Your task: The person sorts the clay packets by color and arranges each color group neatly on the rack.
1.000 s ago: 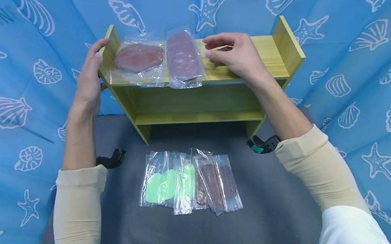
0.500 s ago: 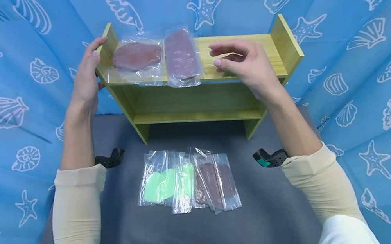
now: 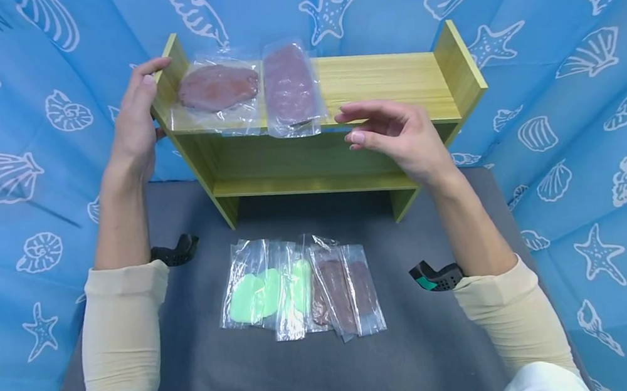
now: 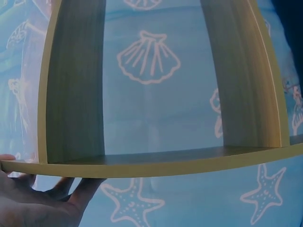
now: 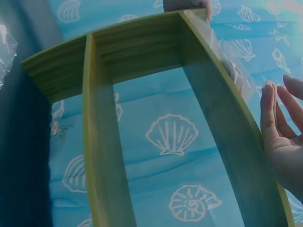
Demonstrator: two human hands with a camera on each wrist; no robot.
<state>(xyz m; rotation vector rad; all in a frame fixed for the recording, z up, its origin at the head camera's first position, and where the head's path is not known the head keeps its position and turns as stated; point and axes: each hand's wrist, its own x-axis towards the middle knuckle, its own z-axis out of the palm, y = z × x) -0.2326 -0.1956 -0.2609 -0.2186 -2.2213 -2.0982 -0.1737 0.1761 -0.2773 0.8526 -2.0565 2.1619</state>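
My left hand (image 3: 134, 115) grips the left side panel of a small wooden shelf (image 3: 382, 82), its fingers around the panel's edge. In the left wrist view the fingers (image 4: 85, 191) press against the board from below. On the shelf's top board lie two clear bags: one with a reddish-brown oval slab (image 3: 218, 87) at the left, and one with a longer purplish-brown slab (image 3: 292, 87) to its right. My right hand (image 3: 398, 134) hovers before the top board's front edge, fingers loosely bent and holding nothing. The right wrist view shows this hand (image 5: 284, 137) beside the shelf.
On the grey table (image 3: 309, 385) in front of the shelf lie overlapping clear bags, some with light green pieces (image 3: 255, 298), others with brown pieces (image 3: 336, 288). A blue curtain (image 3: 272, 4) printed with shells and starfish hangs behind and at both sides. The lower shelf board (image 3: 312, 186) bears nothing visible.
My right hand has drawn away from the top board, moving right and then down toward me. The left hand keeps its grip on the side panel, and both bags on the shelf stay put.
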